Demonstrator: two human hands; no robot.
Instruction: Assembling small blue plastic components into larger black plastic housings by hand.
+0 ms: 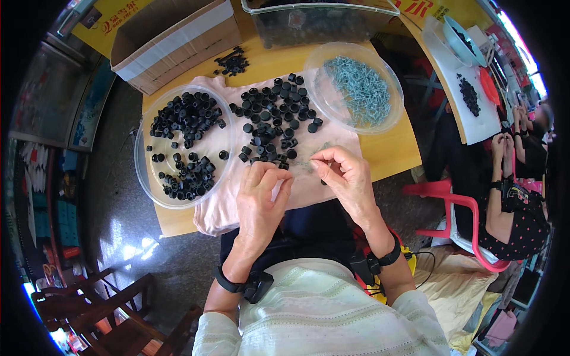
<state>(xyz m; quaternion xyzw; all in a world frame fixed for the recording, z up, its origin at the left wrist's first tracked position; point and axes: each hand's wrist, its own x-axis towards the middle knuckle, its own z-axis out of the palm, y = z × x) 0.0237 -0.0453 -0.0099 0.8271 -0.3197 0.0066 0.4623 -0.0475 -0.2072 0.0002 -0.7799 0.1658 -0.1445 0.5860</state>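
head view: only one view, looking down at the wooden tabletop (392, 155)
left hand (259, 200): fingers curled together over the pale pink cloth (219, 210), fingertips at the near edge of the loose pile; can't tell whether it is pinching a piece
right hand (345, 178): thumb and forefinger pressed together, pinching something small and dark; too small to identify
loose pile of small black round plastic caps (274, 118): on the pink cloth, just beyond both hands
clear round plastic tray of black caps (184, 145): left of the pile, overlapping the cloth's edge
clear round plastic tray of silvery screws (355, 86): right of the pile, far side
brown cardboard box (172, 41): far left corner of tabletop
clear rectangular bin (320, 21): far edge, dark parts inside
wrists: black strap on each
other person (513, 202): seated to the right on a pink plastic chair (454, 204), hands raised together
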